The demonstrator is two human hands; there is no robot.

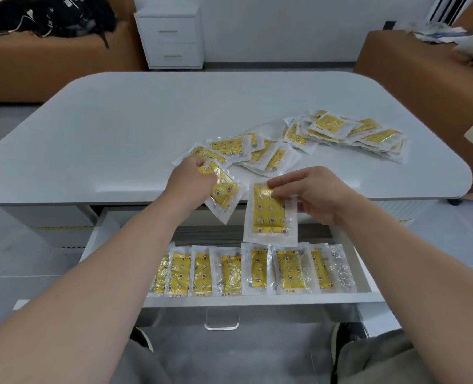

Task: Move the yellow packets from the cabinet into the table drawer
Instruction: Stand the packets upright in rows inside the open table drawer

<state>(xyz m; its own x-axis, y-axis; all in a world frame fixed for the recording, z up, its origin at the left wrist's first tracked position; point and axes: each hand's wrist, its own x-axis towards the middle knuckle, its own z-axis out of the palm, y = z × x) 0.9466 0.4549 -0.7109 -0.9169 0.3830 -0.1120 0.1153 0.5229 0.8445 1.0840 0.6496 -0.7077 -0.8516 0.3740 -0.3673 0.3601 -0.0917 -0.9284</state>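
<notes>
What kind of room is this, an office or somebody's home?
Probably an office or lounge room: a white rounded table with an open drawer, a small white two-drawer cabinet by the wall, and a brown upholstered sofa on the left.

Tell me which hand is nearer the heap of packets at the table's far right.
Right. The right hand, pinching an upright packet over the drawer, is in front of the heap, slightly left; the left hand, gripping a tilted packet, sits much farther left.

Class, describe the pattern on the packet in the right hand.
Head view: the packet is shiny yellow with small stars and moons, with a clear border.
</notes>
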